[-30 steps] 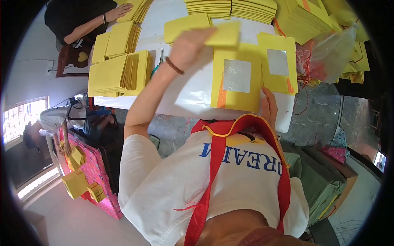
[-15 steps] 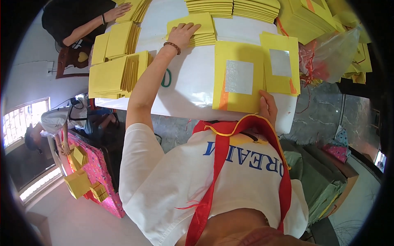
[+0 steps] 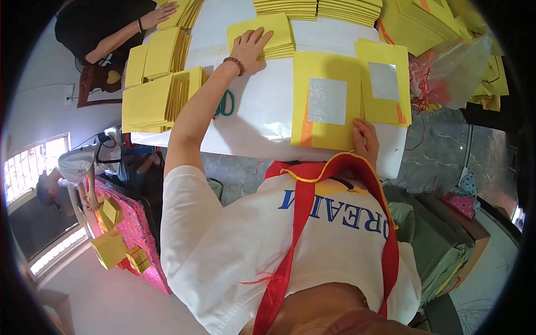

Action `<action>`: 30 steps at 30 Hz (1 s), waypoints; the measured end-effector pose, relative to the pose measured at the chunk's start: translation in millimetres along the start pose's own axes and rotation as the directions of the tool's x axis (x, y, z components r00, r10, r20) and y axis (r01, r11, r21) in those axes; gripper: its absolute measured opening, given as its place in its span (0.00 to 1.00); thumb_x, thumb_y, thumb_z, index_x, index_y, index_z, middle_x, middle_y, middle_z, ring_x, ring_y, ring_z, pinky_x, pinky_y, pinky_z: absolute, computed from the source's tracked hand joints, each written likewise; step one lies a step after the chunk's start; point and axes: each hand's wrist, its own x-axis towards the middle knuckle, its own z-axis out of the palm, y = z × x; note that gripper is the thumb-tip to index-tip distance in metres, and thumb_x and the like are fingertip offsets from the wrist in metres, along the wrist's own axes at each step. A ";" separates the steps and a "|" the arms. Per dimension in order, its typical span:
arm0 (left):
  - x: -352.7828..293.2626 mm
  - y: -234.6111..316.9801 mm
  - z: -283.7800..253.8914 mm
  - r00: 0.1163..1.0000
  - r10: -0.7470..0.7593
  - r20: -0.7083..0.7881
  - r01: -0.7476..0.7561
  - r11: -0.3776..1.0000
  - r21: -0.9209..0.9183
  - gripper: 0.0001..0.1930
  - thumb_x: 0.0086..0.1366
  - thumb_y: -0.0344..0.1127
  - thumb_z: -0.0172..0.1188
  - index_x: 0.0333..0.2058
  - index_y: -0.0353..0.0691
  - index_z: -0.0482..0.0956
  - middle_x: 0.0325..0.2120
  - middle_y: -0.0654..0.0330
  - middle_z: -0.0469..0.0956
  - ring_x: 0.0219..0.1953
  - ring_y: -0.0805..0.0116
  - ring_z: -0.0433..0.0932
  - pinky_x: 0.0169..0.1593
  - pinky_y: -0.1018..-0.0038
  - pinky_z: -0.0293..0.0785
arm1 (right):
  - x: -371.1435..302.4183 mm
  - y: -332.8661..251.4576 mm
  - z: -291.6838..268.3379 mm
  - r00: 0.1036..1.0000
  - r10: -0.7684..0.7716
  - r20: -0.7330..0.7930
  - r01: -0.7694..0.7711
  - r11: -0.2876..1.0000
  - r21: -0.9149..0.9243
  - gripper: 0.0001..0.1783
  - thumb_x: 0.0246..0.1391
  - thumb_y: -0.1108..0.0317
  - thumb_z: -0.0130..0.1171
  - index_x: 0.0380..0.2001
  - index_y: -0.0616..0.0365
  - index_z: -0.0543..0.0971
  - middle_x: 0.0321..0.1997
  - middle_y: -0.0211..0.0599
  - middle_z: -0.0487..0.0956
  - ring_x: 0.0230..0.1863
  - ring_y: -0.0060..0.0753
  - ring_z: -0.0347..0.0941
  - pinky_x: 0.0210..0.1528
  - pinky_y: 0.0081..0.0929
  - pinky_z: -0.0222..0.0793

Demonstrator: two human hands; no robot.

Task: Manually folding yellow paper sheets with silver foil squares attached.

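My left hand (image 3: 250,49) lies flat, fingers spread, on a small stack of yellow paper (image 3: 277,34) toward the far side of the table. My right hand (image 3: 365,139) rests at the near right corner of a yellow paper stack with a silver square and an orange strip (image 3: 300,72); its fingertips touch the edge and its fingers are loosely bent. Partly beneath that stack sits a similar silver-squared yellow stack (image 3: 385,111). Green-handled scissors (image 3: 228,104) lie below my left wrist, their blades hidden by my forearm.
Yellow paper bundles (image 3: 146,103) line the table's left side, and more stacks (image 3: 349,12) stand at the far edge. A clear plastic bag (image 3: 455,72) with red strings sits at right. A co-worker's hand (image 3: 160,15) touches a bundle far left. Another person (image 3: 78,164) works at a pink-covered table (image 3: 152,262).
My left hand stays on the small stack, its fingers a little more spread. My right hand stays at the stack's corner. More of the green scissors handles shows beside my left forearm.
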 end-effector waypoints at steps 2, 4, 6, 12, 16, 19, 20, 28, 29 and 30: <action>-1.6 0.9 4.4 0.999 0.002 -0.050 0.000 0.999 0.045 0.41 0.47 0.40 0.59 0.61 0.53 0.53 0.60 0.56 0.56 0.61 0.53 0.55 0.60 0.58 0.53 | 0.0 0.1 0.3 1.000 -0.005 -0.008 0.004 1.000 -0.022 0.13 0.55 0.71 0.52 0.44 0.62 0.75 0.49 0.42 0.72 0.52 0.36 0.67 0.54 0.26 0.61; -0.6 -2.8 2.0 0.999 0.004 -0.044 -0.004 1.000 0.015 0.41 0.47 0.41 0.59 0.62 0.54 0.53 0.60 0.57 0.56 0.60 0.53 0.55 0.60 0.58 0.54 | 1.5 -2.9 -1.1 1.000 -0.005 0.002 0.005 1.000 -0.029 0.13 0.55 0.71 0.52 0.44 0.62 0.75 0.49 0.42 0.72 0.52 0.36 0.67 0.55 0.26 0.61; 3.2 -5.6 -4.6 0.999 0.011 -0.039 -0.012 1.000 -0.017 0.41 0.47 0.42 0.60 0.62 0.55 0.53 0.60 0.57 0.56 0.60 0.53 0.56 0.59 0.57 0.55 | 2.0 -3.3 -2.0 1.000 -0.004 0.007 0.004 0.999 -0.039 0.13 0.55 0.71 0.53 0.44 0.62 0.76 0.49 0.42 0.72 0.52 0.37 0.67 0.55 0.27 0.61; 9.0 -10.2 -24.2 0.998 0.034 0.055 -0.035 0.999 0.002 0.40 0.49 0.43 0.60 0.62 0.57 0.53 0.60 0.59 0.57 0.59 0.52 0.57 0.58 0.57 0.56 | 4.4 -5.4 -1.8 0.988 -0.148 -0.047 0.136 0.971 -0.195 0.13 0.53 0.71 0.54 0.43 0.59 0.77 0.48 0.41 0.73 0.54 0.41 0.65 0.57 0.32 0.60; 3.4 -4.9 -31.2 0.999 0.033 -0.035 -0.031 0.999 0.034 0.40 0.49 0.40 0.61 0.61 0.58 0.54 0.60 0.57 0.56 0.59 0.53 0.58 0.58 0.56 0.56 | 9.5 -11.3 -1.1 0.971 -0.240 -0.022 0.224 0.933 -0.282 0.13 0.51 0.72 0.55 0.41 0.58 0.77 0.47 0.40 0.74 0.54 0.44 0.65 0.58 0.35 0.58; -8.9 11.5 -43.4 0.984 0.054 -0.171 -0.061 0.997 -0.038 0.37 0.49 0.36 0.60 0.60 0.54 0.57 0.59 0.55 0.59 0.58 0.53 0.60 0.57 0.57 0.58 | 12.8 -13.3 0.4 0.962 -0.272 -0.009 0.257 0.919 -0.300 0.12 0.50 0.72 0.56 0.40 0.58 0.77 0.45 0.39 0.75 0.54 0.44 0.65 0.57 0.36 0.58; -16.4 21.8 -45.8 0.962 0.063 -0.264 -0.095 0.989 -0.109 0.35 0.50 0.33 0.59 0.59 0.51 0.61 0.57 0.53 0.62 0.56 0.53 0.63 0.56 0.58 0.61 | 13.2 -13.3 0.8 0.958 -0.286 -0.003 0.271 0.913 -0.306 0.12 0.49 0.72 0.56 0.40 0.57 0.78 0.45 0.37 0.75 0.54 0.43 0.65 0.56 0.36 0.59; -111.2 157.0 -39.2 0.908 0.369 -0.201 -0.419 0.831 -0.366 0.25 0.50 0.40 0.62 0.49 0.42 0.72 0.44 0.55 0.73 0.44 0.59 0.70 0.43 0.65 0.66 | 12.5 -1.9 8.0 0.936 -0.342 0.079 0.330 0.783 -0.527 0.10 0.49 0.68 0.58 0.37 0.48 0.79 0.44 0.26 0.77 0.55 0.39 0.66 0.56 0.38 0.52; -118.1 163.6 -38.0 0.898 0.410 -0.160 -0.440 0.837 -0.326 0.26 0.50 0.41 0.63 0.49 0.42 0.72 0.44 0.56 0.71 0.44 0.59 0.69 0.43 0.66 0.65 | 12.6 -0.6 8.3 0.940 -0.334 0.071 0.321 0.795 -0.515 0.09 0.49 0.67 0.58 0.37 0.47 0.79 0.44 0.24 0.77 0.55 0.38 0.66 0.57 0.38 0.50; -124.4 168.3 -36.4 0.887 0.447 -0.116 -0.460 0.839 -0.289 0.27 0.49 0.41 0.63 0.49 0.43 0.71 0.44 0.56 0.70 0.45 0.58 0.68 0.44 0.66 0.65 | 12.8 0.4 8.5 0.941 -0.329 0.076 0.320 0.795 -0.515 0.09 0.49 0.67 0.58 0.37 0.47 0.79 0.44 0.24 0.77 0.55 0.38 0.66 0.57 0.38 0.50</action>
